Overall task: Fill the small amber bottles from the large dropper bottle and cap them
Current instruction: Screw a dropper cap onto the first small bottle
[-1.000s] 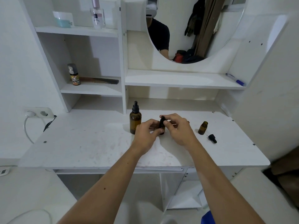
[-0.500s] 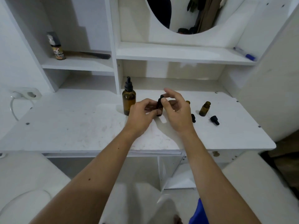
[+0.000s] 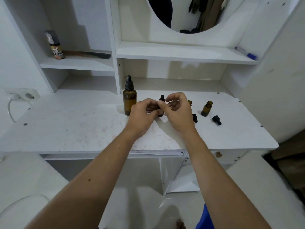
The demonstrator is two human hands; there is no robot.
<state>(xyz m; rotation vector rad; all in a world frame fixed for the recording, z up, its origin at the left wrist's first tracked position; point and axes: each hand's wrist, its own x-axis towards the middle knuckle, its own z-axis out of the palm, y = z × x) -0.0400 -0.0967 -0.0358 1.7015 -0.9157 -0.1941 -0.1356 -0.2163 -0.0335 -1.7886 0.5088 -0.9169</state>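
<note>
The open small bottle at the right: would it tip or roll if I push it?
The open bottle stands upright, narrow and tall, so a push near its neck would probably tip it. Its round body would then likely roll. It looks like glass, so probably fragile.

Both hands grip small capped bottle on desk.

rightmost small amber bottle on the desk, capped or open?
Open. The small amber bottle stands upright with a bare neck; a loose black dropper cap lies on the desk beside it.
</note>
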